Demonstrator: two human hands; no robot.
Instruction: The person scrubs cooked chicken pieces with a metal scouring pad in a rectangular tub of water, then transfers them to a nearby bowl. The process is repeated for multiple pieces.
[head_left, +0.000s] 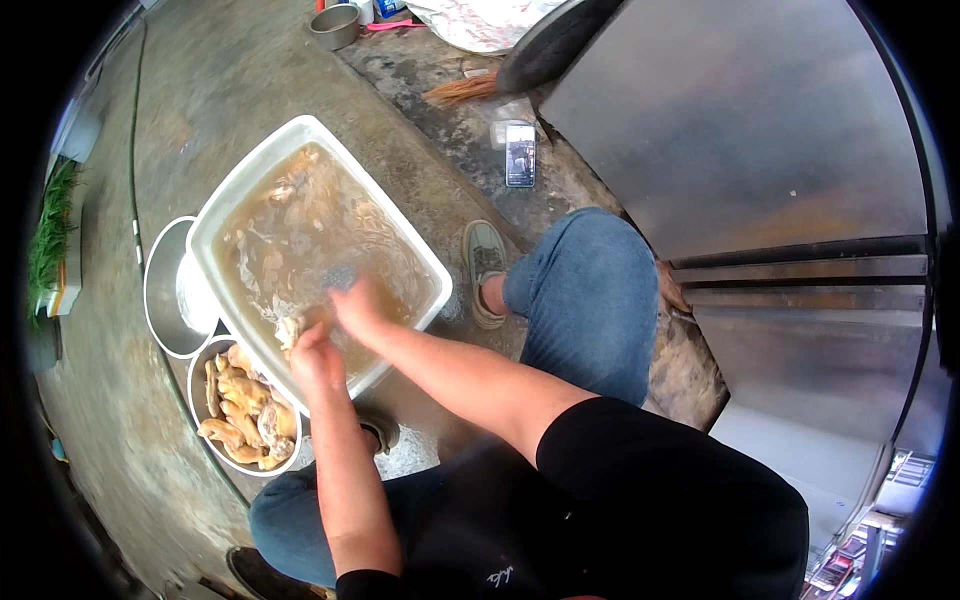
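A white rectangular plastic tub (442, 289) full of cloudy brown water (292, 232) stands in front of me, with pale pieces of raw meat (289, 187) partly under the surface. Over its near side, my left hand (319, 360) grips a pale piece of meat (287, 331). My right hand (361, 304), blurred, holds a grey scouring pad (340, 278) just above or at the water. Left of the tub, a round metal bowl (193, 405) contains several yellowish pieces of skin-on meat (247, 397). Their exact kind cannot be told.
Another metal basin (161, 300) sits against the tub's left side. A green hose (135, 150) runs along the concrete floor. A phone (520, 155) with its screen lit lies near a straw broom (461, 90). Steel cabinet doors (750, 135) rise on the right.
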